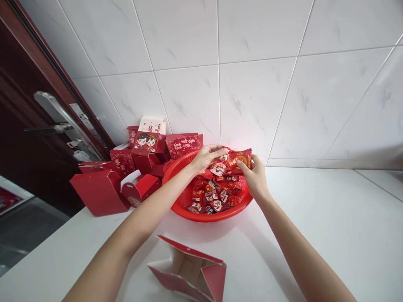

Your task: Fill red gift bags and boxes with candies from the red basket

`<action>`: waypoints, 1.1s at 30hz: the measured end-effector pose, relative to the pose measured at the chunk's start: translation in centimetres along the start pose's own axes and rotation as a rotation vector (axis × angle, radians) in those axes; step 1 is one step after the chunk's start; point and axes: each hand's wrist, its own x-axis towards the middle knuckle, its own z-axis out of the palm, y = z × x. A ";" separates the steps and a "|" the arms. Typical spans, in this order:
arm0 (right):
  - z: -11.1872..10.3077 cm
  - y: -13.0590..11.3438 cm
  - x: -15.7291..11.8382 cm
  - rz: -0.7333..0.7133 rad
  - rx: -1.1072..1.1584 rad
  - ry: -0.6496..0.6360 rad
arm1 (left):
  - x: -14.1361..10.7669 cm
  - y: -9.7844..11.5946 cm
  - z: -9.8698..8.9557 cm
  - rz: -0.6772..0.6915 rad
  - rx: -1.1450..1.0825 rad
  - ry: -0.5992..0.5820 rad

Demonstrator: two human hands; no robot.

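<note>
A red plastic basket holds several wrapped candies in red, white and dark wrappers. My right hand is at the basket's right rim, closed on a red packet with gold print, thumb in front and fingers behind. Over the back left of the basket, my left hand has its thumb and fingers drawn together by a small wrapper; what they grip is partly hidden. A round picture label shows between the hands. Nearer to me lies a red paper box, open, its pale inside bare.
Several red gift boxes are clustered left of the basket, one with a cartoon couple. Behind the white table rises a tiled wall. A dark door with a metal handle stands at the left.
</note>
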 end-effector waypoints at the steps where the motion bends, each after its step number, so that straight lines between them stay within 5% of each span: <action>1: 0.0 -0.1 0.0 0.000 -0.018 -0.008 | -0.1 -0.1 0.1 -0.001 0.006 -0.030; 22: -0.2 1.1 0.6 -0.017 0.017 -0.097 | -0.5 -1.2 0.6 0.271 0.475 -0.104; 33: -0.1 1.4 0.8 -0.038 -0.007 -0.079 | -0.9 -1.4 0.6 0.196 0.449 -0.061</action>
